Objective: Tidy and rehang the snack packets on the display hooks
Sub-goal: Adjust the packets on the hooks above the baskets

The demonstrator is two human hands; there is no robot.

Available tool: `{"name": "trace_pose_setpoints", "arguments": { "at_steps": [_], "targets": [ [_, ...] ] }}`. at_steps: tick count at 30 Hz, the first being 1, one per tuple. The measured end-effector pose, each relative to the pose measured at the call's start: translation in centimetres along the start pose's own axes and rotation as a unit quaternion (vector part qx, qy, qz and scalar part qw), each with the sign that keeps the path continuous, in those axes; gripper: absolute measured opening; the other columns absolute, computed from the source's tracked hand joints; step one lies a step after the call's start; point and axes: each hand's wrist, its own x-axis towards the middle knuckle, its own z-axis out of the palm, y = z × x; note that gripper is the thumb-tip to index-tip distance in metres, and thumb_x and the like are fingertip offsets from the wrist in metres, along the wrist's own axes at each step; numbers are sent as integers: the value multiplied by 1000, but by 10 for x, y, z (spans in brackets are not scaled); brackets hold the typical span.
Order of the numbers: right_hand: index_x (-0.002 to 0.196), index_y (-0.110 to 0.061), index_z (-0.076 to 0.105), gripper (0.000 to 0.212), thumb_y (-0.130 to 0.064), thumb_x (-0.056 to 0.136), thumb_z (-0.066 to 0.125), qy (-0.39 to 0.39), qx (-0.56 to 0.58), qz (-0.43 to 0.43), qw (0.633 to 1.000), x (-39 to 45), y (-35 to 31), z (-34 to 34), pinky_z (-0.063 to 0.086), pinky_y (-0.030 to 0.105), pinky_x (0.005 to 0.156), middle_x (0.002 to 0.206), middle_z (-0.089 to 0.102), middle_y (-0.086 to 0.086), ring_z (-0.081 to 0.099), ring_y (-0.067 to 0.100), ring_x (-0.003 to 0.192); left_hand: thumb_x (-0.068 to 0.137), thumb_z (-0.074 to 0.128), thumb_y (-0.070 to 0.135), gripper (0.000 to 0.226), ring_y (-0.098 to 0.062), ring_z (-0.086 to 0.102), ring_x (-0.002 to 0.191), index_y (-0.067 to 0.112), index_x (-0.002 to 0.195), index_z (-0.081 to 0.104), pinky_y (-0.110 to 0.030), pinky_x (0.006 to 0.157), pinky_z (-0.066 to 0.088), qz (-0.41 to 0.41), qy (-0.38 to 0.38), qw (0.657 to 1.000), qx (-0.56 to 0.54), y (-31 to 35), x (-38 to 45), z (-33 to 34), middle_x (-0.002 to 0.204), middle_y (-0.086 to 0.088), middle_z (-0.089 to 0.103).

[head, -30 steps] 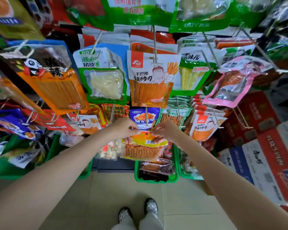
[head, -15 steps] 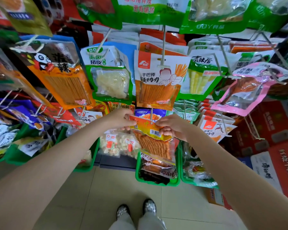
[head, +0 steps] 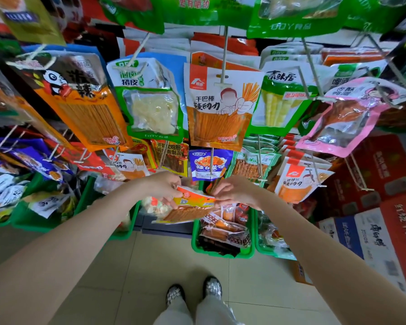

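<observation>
While our left hand (head: 167, 186) and right hand (head: 234, 191) pinch opposite ends of the packet (head: 192, 200), it lies crosswise just below the hook (head: 212, 165).

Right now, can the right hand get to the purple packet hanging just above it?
Probably yes. The purple packet hangs on its hook just above the right hand, with nothing between them. But that hand is pinching the orange packet together with the left hand, so it would have to let go first.

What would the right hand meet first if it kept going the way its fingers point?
The right hand points left along the held packet, so probably the left hand at its other end; depth is unclear.
</observation>
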Motion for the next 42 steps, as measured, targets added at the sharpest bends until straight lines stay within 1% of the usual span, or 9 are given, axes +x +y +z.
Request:
{"name": "trace_pose_setpoints", "arguments": {
  "at_steps": [6, 12, 15, 20, 25, 29, 31, 37, 42],
  "targets": [
    [106, 4, 62, 23, 4, 84, 60, -6, 30, -31, 999, 2, -11, 9, 58, 18, 65, 110, 65, 21, 66, 20, 77, 93, 50, 10, 38, -20, 68, 88, 0, 128, 40, -41, 89, 53, -20, 38, 999, 5, -21, -12, -2, 131, -15, 48],
    [117, 0, 58, 34, -2, 84, 63, -59, -13, -26, 998, 3, -54, 37, 58, 35, 81, 114, 62, 14, 66, 26, 85, 94, 48, 7, 36, -26, 67, 92, -3, 128, 40, -19, 65, 55, -1, 81, 996, -31, -43, -43, -21, 122, -21, 52],
    [113, 4, 57, 29, -2, 85, 61, -51, -29, -43, 997, 8, -83, 54, 58, 36, 79, 103, 63, 9, 66, 34, 94, 93, 50, 8, 38, -14, 69, 74, -1, 129, 39, -12, 51, 49, 25, 101, 992, -65, -55, -61, -44, 105, -15, 57],
    [90, -3, 60, 3, -5, 88, 60, -2, -31, -55, 998, 32, -132, 98, 59, 22, 59, 99, 60, 13, 67, 11, 52, 92, 49, 1, 13, -5, 66, 53, 6, 104, 46, -13, 52, 52, 66, 96, 986, -120, -94, -91, -93, 84, -11, 57],
    [64, -11, 55, 25, -5, 89, 58, 73, -17, -118, 990, 56, -184, 153, 55, 18, 50, 66, 54, 6, 63, 5, 43, 90, 51, 0, 19, -4, 61, 41, 11, 76, 44, -22, 42, 44, 101, 186, 976, -56, -126, -128, -151, 64, -9, 49],
    [78, -6, 60, 12, -11, 89, 60, 116, -35, -133, 984, 61, -227, 177, 52, 17, 46, 70, 60, 2, 63, 6, 43, 88, 58, 15, 10, -25, 65, 72, 17, 80, 52, -39, 61, 47, 125, 244, 955, 109, -132, -148, -192, 76, -3, 54],
    [81, -4, 62, 12, -13, 89, 60, 145, -41, -137, 979, 60, -239, 181, 52, 17, 46, 70, 62, 9, 64, 9, 44, 88, 58, 17, 10, -19, 62, 78, 22, 81, 54, -34, 66, 48, 152, 262, 944, 132, -129, -150, -202, 82, 5, 57],
    [68, -14, 62, 22, -11, 89, 56, 221, -60, -145, 962, 50, -241, 166, 59, 35, 62, 62, 60, 2, 67, 20, 54, 85, 62, 13, 14, -5, 62, 63, 23, 77, 57, -29, 66, 50, 260, 293, 917, 80, -103, -141, -201, 89, -3, 66],
    [71, -4, 66, 19, -12, 87, 59, 274, -94, -138, 947, 29, -230, 142, 56, 27, 60, 66, 68, 18, 66, 15, 50, 86, 63, 24, 11, -8, 65, 62, 16, 93, 63, -17, 54, 47, 266, 230, 929, 119, -71, -123, -185, 82, -2, 68]
  ]
}}
